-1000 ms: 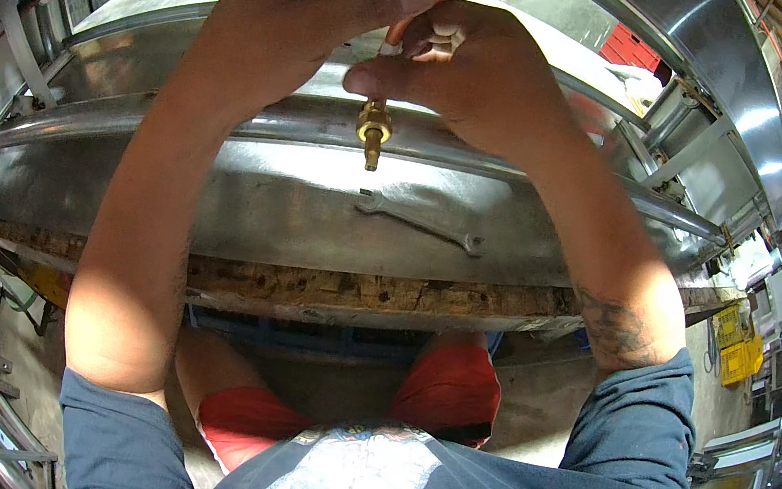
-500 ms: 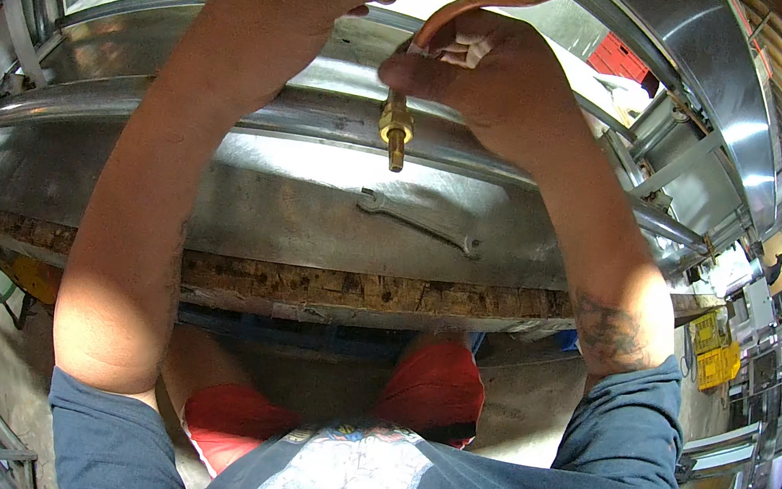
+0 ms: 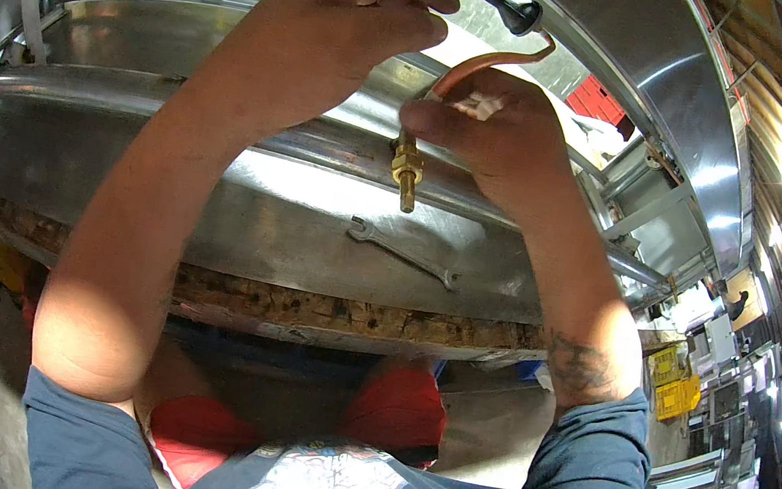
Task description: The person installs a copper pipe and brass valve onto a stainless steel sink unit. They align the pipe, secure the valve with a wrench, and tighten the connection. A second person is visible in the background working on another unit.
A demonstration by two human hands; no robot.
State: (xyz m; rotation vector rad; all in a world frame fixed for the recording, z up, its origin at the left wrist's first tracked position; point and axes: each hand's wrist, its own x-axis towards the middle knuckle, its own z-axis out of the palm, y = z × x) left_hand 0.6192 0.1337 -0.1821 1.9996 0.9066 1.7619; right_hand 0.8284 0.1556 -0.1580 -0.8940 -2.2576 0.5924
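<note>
My right hand point(image 3: 498, 139) is closed round a bent copper tube point(image 3: 487, 59) above the metal bench. A brass fitting point(image 3: 407, 168) with a hex nut points down below that hand's thumb. The tube's upper end curves up to a black handle-like part point(image 3: 519, 13) at the steel body. To the left, my left hand point(image 3: 353, 26) is raised, its thumb and fingers apart and nothing visible between them. An open-ended wrench point(image 3: 405, 253) lies on the metal sheet beneath my hands.
A metal pipe rail point(image 3: 61, 86) crosses the bench point(image 3: 307, 267), whose front edge is worn wood point(image 3: 350, 317). A shiny steel body point(image 3: 649, 71) leans in at the upper right. Red point(image 3: 594, 101) and yellow crates point(image 3: 677, 397) stand to the right.
My view has shifted, so the bench and wrench sit lower in the picture. The black part shows more fully. My right hand still holds the copper tube; my left hand has come nearer to it.
</note>
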